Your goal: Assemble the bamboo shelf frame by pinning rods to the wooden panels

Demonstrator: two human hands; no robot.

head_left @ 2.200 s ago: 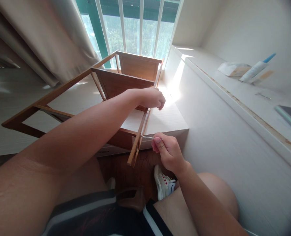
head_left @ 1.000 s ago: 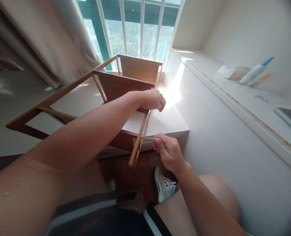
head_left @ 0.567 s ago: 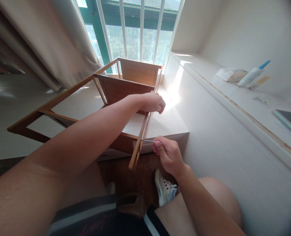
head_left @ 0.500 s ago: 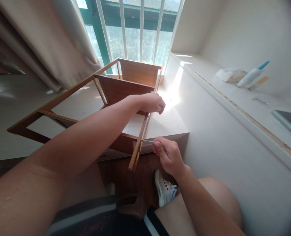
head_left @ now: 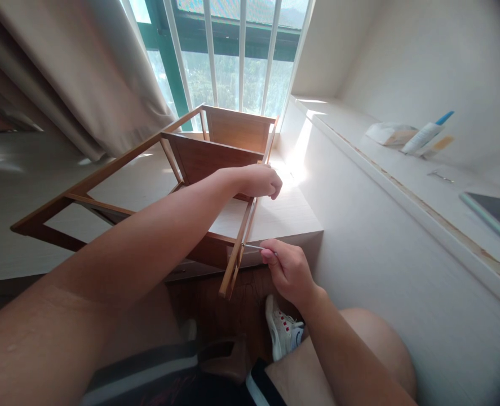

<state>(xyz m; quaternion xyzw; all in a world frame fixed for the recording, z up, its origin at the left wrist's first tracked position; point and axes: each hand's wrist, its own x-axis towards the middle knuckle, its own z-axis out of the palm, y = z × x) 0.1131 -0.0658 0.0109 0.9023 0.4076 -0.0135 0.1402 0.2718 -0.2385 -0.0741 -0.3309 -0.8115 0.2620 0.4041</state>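
A brown wooden shelf frame with solid panels lies on its side on a pale platform. My left hand reaches across it, fingers curled round the right-hand rail; the fingertips are partly hidden. Below it, near the rail's close end, my right hand is closed on a thin metal rod that looks like a hex key. The far tip of this tool meets the side of the rail. Its grip end is mostly covered by my fingers.
Right of the frame rises a white ledge, bearing a phone, a tube with a blue cap, a white packet and small metal pieces. A curtain and barred window stand behind. My shoe rests on the floor.
The right hand has tilted slightly, and the metal rod now slopes a little more. The left hand keeps its place on the rail. The whole view has shifted a little.
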